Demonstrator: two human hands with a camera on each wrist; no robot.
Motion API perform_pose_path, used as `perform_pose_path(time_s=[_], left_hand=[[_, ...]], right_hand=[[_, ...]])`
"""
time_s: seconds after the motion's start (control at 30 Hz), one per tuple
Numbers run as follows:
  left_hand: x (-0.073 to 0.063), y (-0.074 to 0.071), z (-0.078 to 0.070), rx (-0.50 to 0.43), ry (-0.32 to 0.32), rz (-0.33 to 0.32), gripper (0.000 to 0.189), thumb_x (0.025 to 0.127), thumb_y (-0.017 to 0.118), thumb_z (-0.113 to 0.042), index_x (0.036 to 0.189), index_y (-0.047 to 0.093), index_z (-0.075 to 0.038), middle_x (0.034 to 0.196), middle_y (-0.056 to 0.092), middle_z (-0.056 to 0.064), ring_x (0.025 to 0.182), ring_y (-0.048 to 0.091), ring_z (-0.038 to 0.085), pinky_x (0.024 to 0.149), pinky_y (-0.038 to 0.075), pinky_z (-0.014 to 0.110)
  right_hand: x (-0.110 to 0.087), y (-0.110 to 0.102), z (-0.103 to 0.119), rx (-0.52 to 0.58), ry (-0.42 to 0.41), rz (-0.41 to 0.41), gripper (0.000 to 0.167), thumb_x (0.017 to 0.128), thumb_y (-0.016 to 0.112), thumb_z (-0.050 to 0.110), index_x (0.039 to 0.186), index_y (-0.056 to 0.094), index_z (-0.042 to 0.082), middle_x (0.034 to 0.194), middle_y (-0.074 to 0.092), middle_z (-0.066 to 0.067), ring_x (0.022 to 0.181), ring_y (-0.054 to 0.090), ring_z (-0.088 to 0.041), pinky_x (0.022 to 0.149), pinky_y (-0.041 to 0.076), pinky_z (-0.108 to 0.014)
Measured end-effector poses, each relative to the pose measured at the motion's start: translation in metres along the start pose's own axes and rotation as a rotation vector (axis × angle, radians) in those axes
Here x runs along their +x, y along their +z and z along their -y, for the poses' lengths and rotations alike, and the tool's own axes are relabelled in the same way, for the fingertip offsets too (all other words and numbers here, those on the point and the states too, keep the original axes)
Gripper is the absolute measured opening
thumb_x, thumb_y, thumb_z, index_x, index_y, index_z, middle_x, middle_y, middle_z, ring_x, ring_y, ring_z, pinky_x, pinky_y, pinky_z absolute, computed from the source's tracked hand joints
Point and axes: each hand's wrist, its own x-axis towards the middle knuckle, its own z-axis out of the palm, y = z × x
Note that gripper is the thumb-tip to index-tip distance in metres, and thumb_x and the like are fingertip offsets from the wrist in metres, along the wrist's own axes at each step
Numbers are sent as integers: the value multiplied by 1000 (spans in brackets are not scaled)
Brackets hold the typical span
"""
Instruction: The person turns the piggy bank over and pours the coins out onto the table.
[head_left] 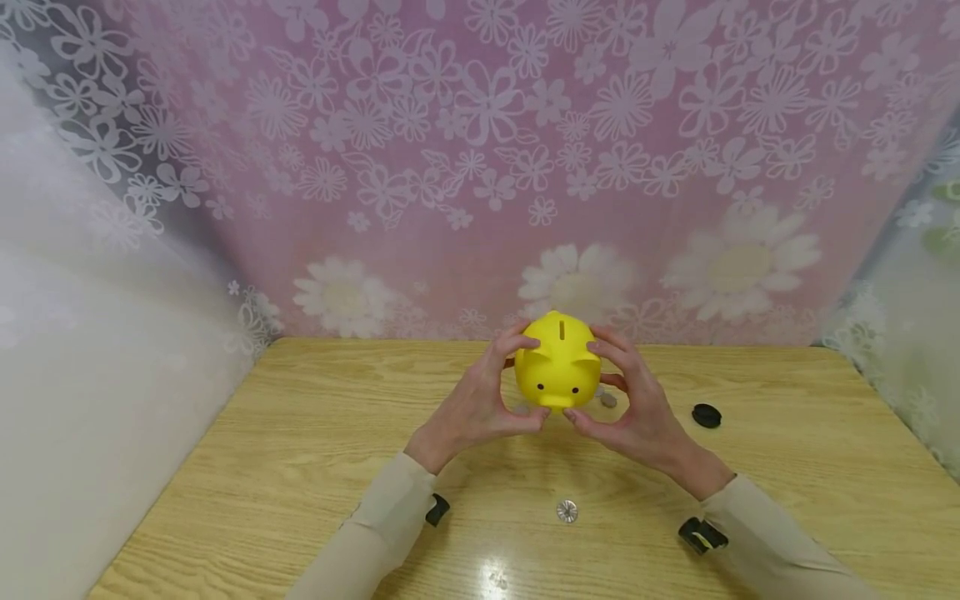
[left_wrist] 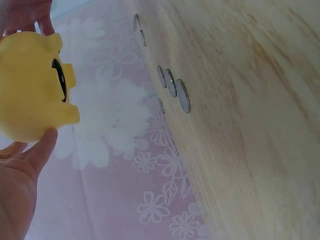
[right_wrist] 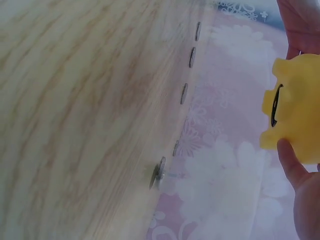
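A yellow piggy bank (head_left: 557, 367) is held up off the table between both hands, its snout toward me and the coin slot (head_left: 562, 331) on top. My left hand (head_left: 480, 396) grips its left side, thumb low by the snout and fingers up near the ear. On the other side my right hand (head_left: 637, 408) holds it the same way. Both wrist views show short feet and a dark round area (left_wrist: 59, 80) on its underside; whether that is a hole or a cover I cannot tell. A silver coin (head_left: 567, 511) lies on the table nearer to me.
More coins (head_left: 608, 400) lie on the wooden table (head_left: 322, 433) beneath and behind the bank, partly hidden by the hands. A black round cap-like disc (head_left: 707, 416) lies to the right. Flowered pink cloth (head_left: 450, 167) hangs behind the table's far edge.
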Motion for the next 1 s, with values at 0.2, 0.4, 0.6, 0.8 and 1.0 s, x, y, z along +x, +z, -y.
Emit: perform_pose_path(time_s=[0.2, 0.4, 0.6, 0.8, 1.0], left_hand=[[-2, 0, 0, -25, -15, 22, 81, 79, 84, -20, 143, 34, -16, 166, 32, 12, 142, 50, 28, 104, 56, 38], [-8, 2, -1, -70, -29, 40, 80, 79, 85, -17, 142, 35, -17, 167, 31, 10, 143, 48, 28, 104, 55, 39], [-13, 5, -3, -78, -50, 51, 81, 78, 86, -17, 142, 38, -16, 165, 35, 8, 144, 48, 28, 103, 56, 40], [-15, 8, -4, -92, -76, 68, 80, 78, 86, -18, 141, 37, -15, 165, 34, 11, 145, 46, 29, 104, 56, 41], [-17, 9, -3, -102, -81, 75, 78, 80, 84, -18, 142, 36, -16, 166, 32, 10, 147, 44, 29, 105, 55, 41]], right_hand=[[-1, -6, 1, -50, 86, 102, 93, 70, 94, 14, 148, 44, 1, 159, 38, -22, 138, 50, -17, 90, 58, -21], [-2, -10, 1, -111, 97, 185, 104, 64, 96, 12, 153, 42, 8, 162, 35, -20, 133, 53, -31, 82, 61, -36], [-3, -12, 4, -127, 121, 241, 107, 66, 97, 18, 156, 39, 12, 163, 33, -20, 130, 52, -26, 82, 56, -27], [-5, -11, 2, -125, 93, 247, 105, 66, 96, 18, 155, 40, 11, 162, 34, -20, 128, 51, -24, 81, 56, -27], [-5, -11, 3, -123, 97, 255, 104, 67, 95, 19, 155, 41, 12, 163, 34, -19, 127, 50, -22, 81, 55, -29]])
